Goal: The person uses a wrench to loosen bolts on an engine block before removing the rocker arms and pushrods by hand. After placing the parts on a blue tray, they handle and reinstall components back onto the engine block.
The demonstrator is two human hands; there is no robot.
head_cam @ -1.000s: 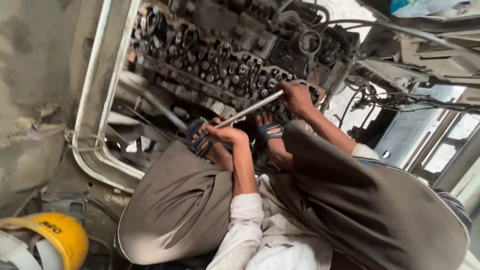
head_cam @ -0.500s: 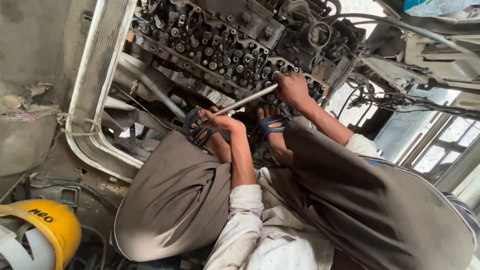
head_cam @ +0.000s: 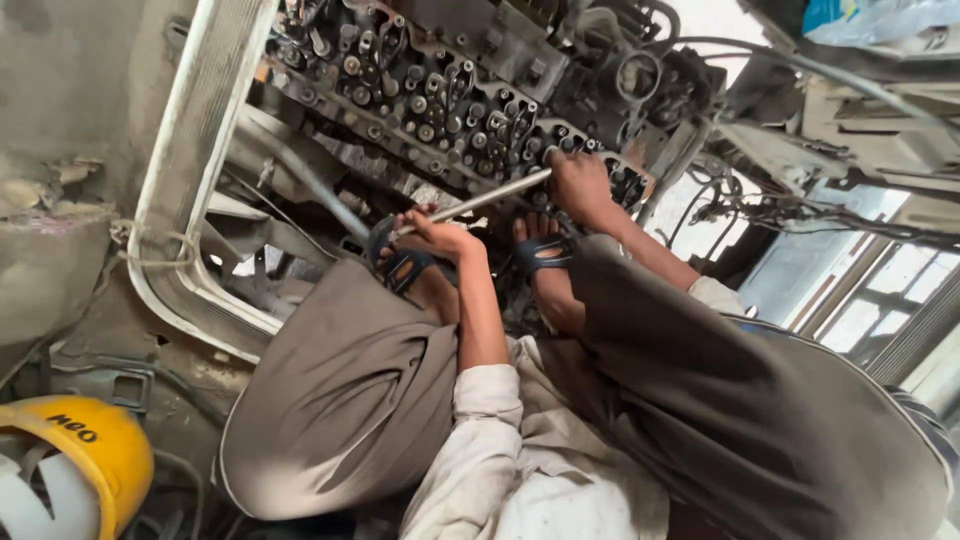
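Note:
I squat over a grimy engine cylinder head (head_cam: 430, 90) with rows of valve springs and bolts. A long metal bar (head_cam: 480, 200) lies slantwise across its near edge. My left hand (head_cam: 438, 237) grips the bar's lower left end, just above my left foot in a blue sandal (head_cam: 400, 268). My right hand (head_cam: 578, 185) grips the bar's upper right end, down against the engine's edge. What the bar's tip sits on is hidden by that hand. My right foot in a blue sandal (head_cam: 545, 255) rests between the two arms.
A white curved body frame (head_cam: 190, 150) borders the engine bay on the left. A yellow hard hat (head_cam: 70, 460) lies at the bottom left. Hoses and loose wires (head_cam: 780, 210) hang at the right, near a barred window (head_cam: 880, 300). My grey-trousered knees fill the foreground.
Both hands stay closed on the bar, which keeps about the same tilt. The view has drifted a little, bringing the engine slightly higher and to the left.

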